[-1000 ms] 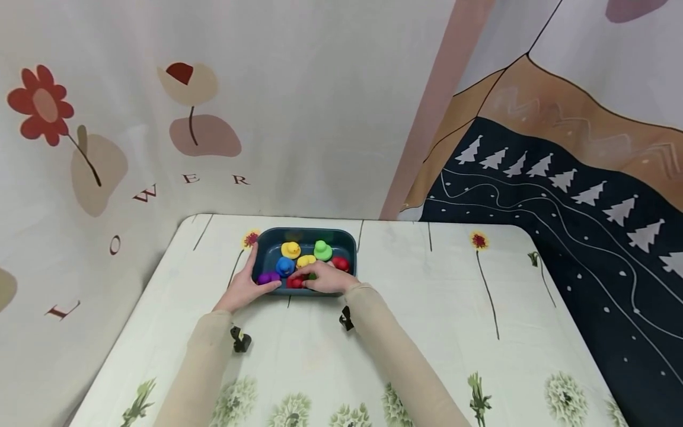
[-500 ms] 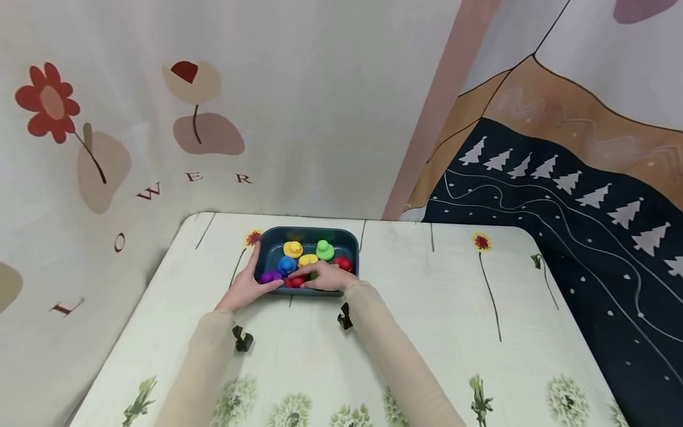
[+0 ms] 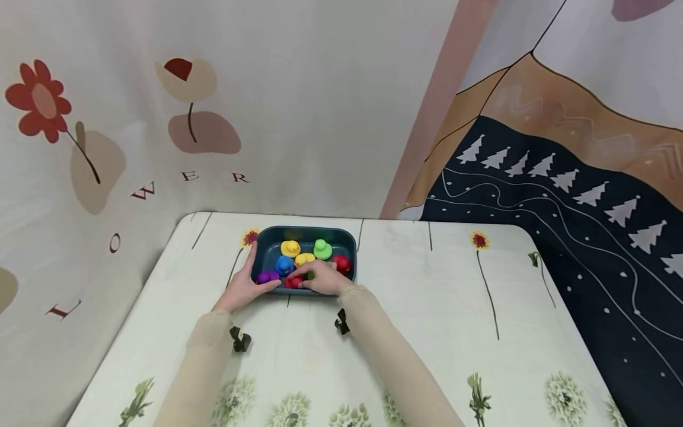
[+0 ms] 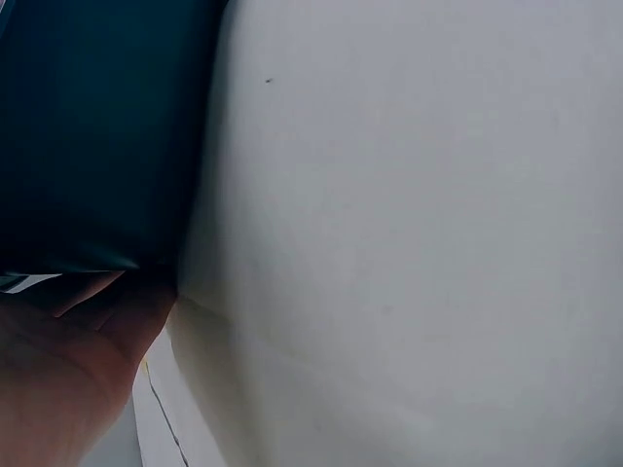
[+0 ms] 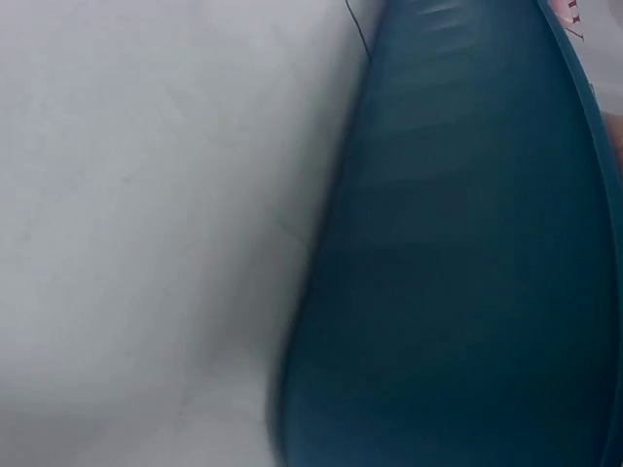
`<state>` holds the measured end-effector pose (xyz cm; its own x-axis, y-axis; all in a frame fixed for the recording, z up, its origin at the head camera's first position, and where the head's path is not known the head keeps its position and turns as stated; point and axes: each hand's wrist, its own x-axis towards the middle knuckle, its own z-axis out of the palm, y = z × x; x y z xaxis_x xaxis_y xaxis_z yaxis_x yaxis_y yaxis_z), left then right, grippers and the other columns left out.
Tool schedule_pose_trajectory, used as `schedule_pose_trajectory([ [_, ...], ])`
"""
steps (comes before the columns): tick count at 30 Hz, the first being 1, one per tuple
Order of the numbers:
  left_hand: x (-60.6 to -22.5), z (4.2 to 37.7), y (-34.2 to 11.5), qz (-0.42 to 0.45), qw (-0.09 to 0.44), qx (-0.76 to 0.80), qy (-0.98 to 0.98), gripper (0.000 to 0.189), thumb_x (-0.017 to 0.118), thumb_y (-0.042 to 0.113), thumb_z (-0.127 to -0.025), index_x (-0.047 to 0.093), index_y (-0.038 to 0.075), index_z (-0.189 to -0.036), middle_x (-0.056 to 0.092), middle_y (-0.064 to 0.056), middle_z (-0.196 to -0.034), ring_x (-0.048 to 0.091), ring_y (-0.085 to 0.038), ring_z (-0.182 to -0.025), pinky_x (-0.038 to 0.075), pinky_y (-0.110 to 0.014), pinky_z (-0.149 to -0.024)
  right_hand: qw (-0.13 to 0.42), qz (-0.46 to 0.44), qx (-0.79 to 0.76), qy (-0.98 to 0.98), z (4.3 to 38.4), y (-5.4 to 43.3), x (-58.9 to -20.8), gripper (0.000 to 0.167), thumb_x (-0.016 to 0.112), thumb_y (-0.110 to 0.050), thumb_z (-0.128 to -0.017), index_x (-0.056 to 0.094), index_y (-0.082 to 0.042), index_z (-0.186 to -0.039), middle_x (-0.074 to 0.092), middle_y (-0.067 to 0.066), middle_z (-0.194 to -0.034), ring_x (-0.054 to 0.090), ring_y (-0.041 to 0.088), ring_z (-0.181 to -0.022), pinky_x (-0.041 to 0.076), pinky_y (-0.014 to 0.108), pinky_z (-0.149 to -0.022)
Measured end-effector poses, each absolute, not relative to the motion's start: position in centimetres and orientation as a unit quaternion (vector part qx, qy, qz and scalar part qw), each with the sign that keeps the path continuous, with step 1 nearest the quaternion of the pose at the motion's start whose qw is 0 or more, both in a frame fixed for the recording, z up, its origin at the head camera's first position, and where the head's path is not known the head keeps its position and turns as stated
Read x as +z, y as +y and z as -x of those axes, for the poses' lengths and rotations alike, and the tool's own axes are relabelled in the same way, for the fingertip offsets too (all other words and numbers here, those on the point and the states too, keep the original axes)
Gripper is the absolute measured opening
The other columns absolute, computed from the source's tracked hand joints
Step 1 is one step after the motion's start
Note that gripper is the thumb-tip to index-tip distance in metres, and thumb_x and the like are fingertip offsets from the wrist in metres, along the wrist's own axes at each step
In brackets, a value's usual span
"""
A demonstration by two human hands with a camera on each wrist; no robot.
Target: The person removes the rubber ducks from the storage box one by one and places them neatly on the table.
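Observation:
A dark blue rectangular tray [image 3: 305, 230] on the table holds several small rubber ducks. My left hand [image 3: 244, 290] grips the tray's left end, fingers along its outer side and thumb over the near left corner. In the left wrist view, the left hand [image 4: 73, 365] lies against the tray wall [image 4: 97, 136]. My right hand [image 3: 324, 279] reaches over the near rim and pinches a red duck [image 3: 293, 283] between thumb and index finger. A green thing under the right palm is mostly hidden. The right wrist view shows the tray's outer wall [image 5: 458, 233].
Around the pinched duck sit a purple duck [image 3: 267, 277], a blue duck [image 3: 284, 265], a yellow duck [image 3: 305, 259], another yellow duck [image 3: 290, 248], a light green duck [image 3: 322, 249] and another red duck [image 3: 341, 263]. A flower-printed cloth [image 3: 416, 284] covers the table. Printed curtains [image 3: 320, 118] hang behind.
The head view shifts slightly. Both hands keep nearly the same positions on the tray and at the red duck.

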<state>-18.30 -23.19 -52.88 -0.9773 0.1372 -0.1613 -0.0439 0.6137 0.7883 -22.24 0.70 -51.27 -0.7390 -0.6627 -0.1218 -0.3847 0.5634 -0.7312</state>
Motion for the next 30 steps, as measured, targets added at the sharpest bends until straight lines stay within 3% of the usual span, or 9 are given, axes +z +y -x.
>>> schedule_pose_trajectory([
  [3, -52.8, 18.3, -23.1, -0.028, 0.103, 0.434, 0.895, 0.114, 0.072, 0.048, -0.084, -0.016, 0.029, -0.153, 0.004, -0.024, -0.158, 0.014, -0.053, -0.138, 0.019, -0.069, -0.104, 0.193, 0.316, -0.368, 0.853, 22.3, 0.9, -51.3, 0.028, 0.067, -0.014, -0.092, 0.072, -0.022, -0.119, 0.065, -0.010, -0.117, 0.053, 0.006, -0.105, 0.035, 0.043, -0.102],
  [6, -52.9, 18.4, -23.0, -0.033, 0.105, 0.427, 0.897, 0.114, 0.072, 0.048, -0.084, -0.016, 0.028, -0.153, 0.005, -0.024, -0.158, 0.016, -0.053, -0.137, 0.020, -0.068, -0.104, 0.203, 0.318, -0.393, 0.839, 22.4, 1.2, -51.3, 0.028, 0.066, -0.012, -0.093, 0.071, -0.019, -0.119, 0.065, -0.008, -0.116, 0.053, 0.006, -0.100, 0.043, 0.029, -0.094],
  [8, -53.0, 18.4, -23.1, -0.034, 0.107, 0.426, 0.898, 0.113, 0.072, 0.048, -0.084, -0.017, 0.028, -0.153, 0.005, -0.024, -0.158, 0.016, -0.053, -0.137, 0.020, -0.068, -0.104, 0.207, 0.310, -0.407, 0.834, 22.3, 1.4, -51.1, 0.028, 0.066, -0.011, -0.093, 0.071, -0.018, -0.119, 0.065, -0.007, -0.118, 0.054, 0.008, -0.102, 0.045, 0.025, -0.093],
  [13, -52.8, 18.3, -23.3, -0.035, 0.106, 0.433, 0.894, 0.112, 0.072, 0.044, -0.085, -0.017, 0.029, -0.153, 0.004, -0.023, -0.158, 0.015, -0.053, -0.138, 0.020, -0.068, -0.105, 0.202, 0.288, -0.436, 0.829, 22.1, 1.7, -50.2, 0.028, 0.065, -0.009, -0.093, 0.071, -0.017, -0.119, 0.062, -0.003, -0.123, 0.053, 0.012, -0.112, 0.043, 0.032, -0.099],
  [19, -52.6, 18.4, -23.4, -0.038, 0.099, 0.435, 0.894, 0.112, 0.073, 0.038, -0.086, -0.015, 0.026, -0.154, 0.005, -0.024, -0.158, 0.014, -0.051, -0.139, 0.019, -0.067, -0.105, 0.184, 0.275, -0.462, 0.823, 21.9, 2.4, -49.0, 0.029, 0.065, -0.009, -0.093, 0.070, -0.014, -0.121, 0.062, 0.000, -0.125, 0.052, 0.018, -0.117, 0.044, 0.040, -0.099],
  [30, -52.9, 18.3, -23.3, -0.042, 0.098, 0.444, 0.890, 0.113, 0.073, 0.046, -0.084, -0.015, 0.029, -0.153, 0.004, -0.022, -0.159, 0.014, -0.051, -0.139, 0.019, -0.067, -0.106, 0.166, 0.253, -0.501, 0.811, 20.8, 4.0, -48.4, 0.030, 0.066, -0.013, -0.093, 0.069, -0.015, -0.123, 0.062, -0.001, -0.123, 0.052, 0.019, -0.113, 0.047, 0.034, -0.092],
])
